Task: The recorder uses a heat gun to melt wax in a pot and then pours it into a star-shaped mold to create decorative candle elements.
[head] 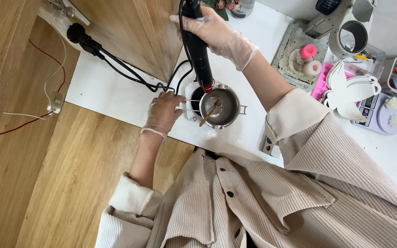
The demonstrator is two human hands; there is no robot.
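My right hand (217, 32), in a clear glove, grips a black heat gun (198, 50) with a red tip, pointed down at the rim of a small metal pot (228, 112). A gold spoon (210, 114) leans inside the pot. The pot sits on a small white hot plate (190, 110). My left hand (164, 110), also gloved, holds the pot's thin wire handle (190, 104) at the left side.
Black cables (129, 73) run across the white table (116, 96) to a plug. A grey tray (290, 55) with pink and white candles, a pink mould (320, 87), white paper cut-outs (350, 89) and a scale (382, 115) lie at the right. Wooden floor lies left.
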